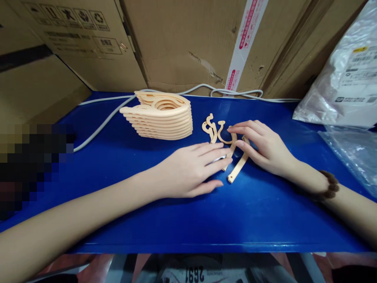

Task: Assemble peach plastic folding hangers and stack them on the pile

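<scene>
My left hand [196, 169] lies palm down with its fingers stretched to the right over several beige hook pieces. A small shiny spot shows by its fingers; what it is I cannot make out. My right hand [262, 145] has its fingers apart, with the tips touching or just over a beige hook [221, 131] with a straight stem. Beneath its thumb lies another straight-stemmed piece [237, 171] with a small hole at its near end. More curled hook pieces [209, 125] lie just beyond my left fingers. Left of them stands a neat stack of flat, curved beige pieces [163, 122].
Everything lies on a blue tabletop [141, 224]. Cardboard boxes [182, 47] form a wall at the back and left. A white cable [100, 131] runs along the rear. At the right are a white plastic parcel [341, 86] and a clear plastic bag [353, 153].
</scene>
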`<state>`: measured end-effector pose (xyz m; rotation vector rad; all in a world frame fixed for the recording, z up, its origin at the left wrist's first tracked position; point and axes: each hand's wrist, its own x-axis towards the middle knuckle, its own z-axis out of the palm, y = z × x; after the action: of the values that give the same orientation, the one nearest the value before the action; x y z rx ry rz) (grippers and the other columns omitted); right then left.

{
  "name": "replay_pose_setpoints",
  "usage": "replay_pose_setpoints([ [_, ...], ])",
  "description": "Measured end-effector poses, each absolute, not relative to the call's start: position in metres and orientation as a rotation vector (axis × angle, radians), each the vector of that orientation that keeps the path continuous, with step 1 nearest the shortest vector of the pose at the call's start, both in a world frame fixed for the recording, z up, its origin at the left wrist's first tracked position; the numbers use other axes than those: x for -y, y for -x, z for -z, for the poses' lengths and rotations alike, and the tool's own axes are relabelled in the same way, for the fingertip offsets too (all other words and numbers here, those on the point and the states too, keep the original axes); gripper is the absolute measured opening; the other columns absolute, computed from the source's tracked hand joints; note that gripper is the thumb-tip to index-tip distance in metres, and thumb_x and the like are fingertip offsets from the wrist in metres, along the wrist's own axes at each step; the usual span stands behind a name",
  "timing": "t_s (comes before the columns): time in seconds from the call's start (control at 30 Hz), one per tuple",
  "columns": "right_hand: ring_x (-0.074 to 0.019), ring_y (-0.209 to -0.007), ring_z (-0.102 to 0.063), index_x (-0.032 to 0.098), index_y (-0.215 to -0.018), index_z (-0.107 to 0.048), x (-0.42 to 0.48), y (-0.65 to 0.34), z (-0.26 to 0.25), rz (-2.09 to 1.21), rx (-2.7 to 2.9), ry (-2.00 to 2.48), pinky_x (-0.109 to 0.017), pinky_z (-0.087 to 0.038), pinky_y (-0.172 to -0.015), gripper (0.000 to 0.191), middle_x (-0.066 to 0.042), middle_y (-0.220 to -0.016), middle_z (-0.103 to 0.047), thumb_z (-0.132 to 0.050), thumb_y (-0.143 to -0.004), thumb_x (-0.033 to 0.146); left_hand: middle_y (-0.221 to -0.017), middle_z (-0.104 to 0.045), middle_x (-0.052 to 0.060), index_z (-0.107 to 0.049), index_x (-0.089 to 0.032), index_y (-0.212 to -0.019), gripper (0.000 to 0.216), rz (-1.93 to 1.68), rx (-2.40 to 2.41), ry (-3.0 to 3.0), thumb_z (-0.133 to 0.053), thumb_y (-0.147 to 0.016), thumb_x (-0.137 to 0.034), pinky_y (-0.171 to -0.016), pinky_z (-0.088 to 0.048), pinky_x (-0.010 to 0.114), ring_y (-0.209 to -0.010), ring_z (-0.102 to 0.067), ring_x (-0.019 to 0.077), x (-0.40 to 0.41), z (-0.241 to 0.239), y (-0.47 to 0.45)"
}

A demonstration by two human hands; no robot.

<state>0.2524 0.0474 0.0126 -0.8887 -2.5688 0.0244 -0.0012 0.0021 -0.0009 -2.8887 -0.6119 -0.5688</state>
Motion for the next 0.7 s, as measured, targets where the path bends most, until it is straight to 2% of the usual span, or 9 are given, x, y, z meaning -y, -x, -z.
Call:
replay_pose_setpoints([
  [0.07, -0.0265, -0.120, -0.056, 0.017, -0.131, -0.055, -0.049, -0.252, -0.011, -0.046, 2.615, 0.917, -0.043, -0.042, -0.098, 0.038, -0.013, -0.135, -0.060, -0.041, -0.102, 0.036, -0.143, -0.056, 0.014, -0.057, -0.008, -0.134, 0.046, 0.544, 0.532, 2.968, -0.045, -0.102, -0.039, -0.114, -0.042, 0.045, -0.137, -0.048, 0.0292, -0.001, 0.003, 0.001],
  [0.17, -0.0258, -0.133, -0.048, 0.020, -0.141, -0.047, -0.052, -0.254, -0.009, -0.124, 2.665, 0.941, -0.044, -0.039, -0.104, 0.044, -0.010, -0.147, -0.052, -0.039, -0.102, 0.040, -0.137, -0.061, 0.013, -0.061, -0.008, -0.127, 0.040, 0.598, 0.485, 3.010, -0.046, -0.102, -0.036, -0.111, -0.046, 0.042, -0.131, -0.055, 0.0260, -0.001, 0.004, 0.002],
  [0.27, -0.0256, -0.142, -0.038, 0.022, -0.145, -0.043, -0.054, -0.256, -0.007, -0.190, 2.700, 0.903, -0.047, -0.032, -0.111, 0.049, -0.009, -0.153, -0.045, -0.037, -0.102, 0.046, -0.125, -0.069, 0.011, -0.068, -0.011, -0.110, 0.028, 0.700, 0.458, 2.988, -0.050, -0.100, -0.028, -0.102, -0.053, 0.035, -0.115, -0.066, 0.0228, 0.000, 0.002, 0.003],
  [0.4, -0.0283, -0.146, -0.031, 0.024, -0.145, -0.042, -0.054, -0.256, -0.005, -0.217, 2.734, 0.887, -0.054, -0.024, -0.115, 0.053, -0.008, -0.154, -0.044, -0.033, -0.101, 0.053, -0.102, -0.076, 0.008, -0.070, -0.013, -0.091, 0.021, 0.843, 0.403, 2.903, -0.051, -0.098, -0.021, -0.085, -0.059, 0.028, -0.091, -0.073, 0.0172, 0.004, -0.001, 0.003],
  [0.53, -0.0272, -0.144, -0.035, 0.025, -0.143, -0.045, -0.053, -0.255, -0.005, -0.189, 2.704, 0.951, -0.056, -0.021, -0.117, 0.047, -0.006, -0.150, -0.051, -0.030, -0.103, 0.044, -0.080, -0.074, 0.002, -0.067, -0.017, -0.083, 0.023, 0.795, 0.440, 2.804, -0.051, -0.099, -0.024, -0.072, -0.057, 0.023, -0.074, -0.070, 0.0121, 0.005, -0.004, 0.006],
  [0.7, -0.0260, -0.124, -0.057, 0.023, -0.125, -0.060, -0.056, -0.257, -0.004, 0.013, 2.575, 1.059, -0.054, -0.031, -0.111, 0.033, -0.009, -0.125, -0.069, -0.038, -0.101, 0.028, -0.064, -0.066, -0.003, -0.066, -0.019, -0.080, 0.026, 0.675, 0.484, 2.688, -0.051, -0.100, -0.028, -0.055, -0.047, 0.023, -0.056, -0.061, 0.0098, 0.003, -0.012, 0.012],
])
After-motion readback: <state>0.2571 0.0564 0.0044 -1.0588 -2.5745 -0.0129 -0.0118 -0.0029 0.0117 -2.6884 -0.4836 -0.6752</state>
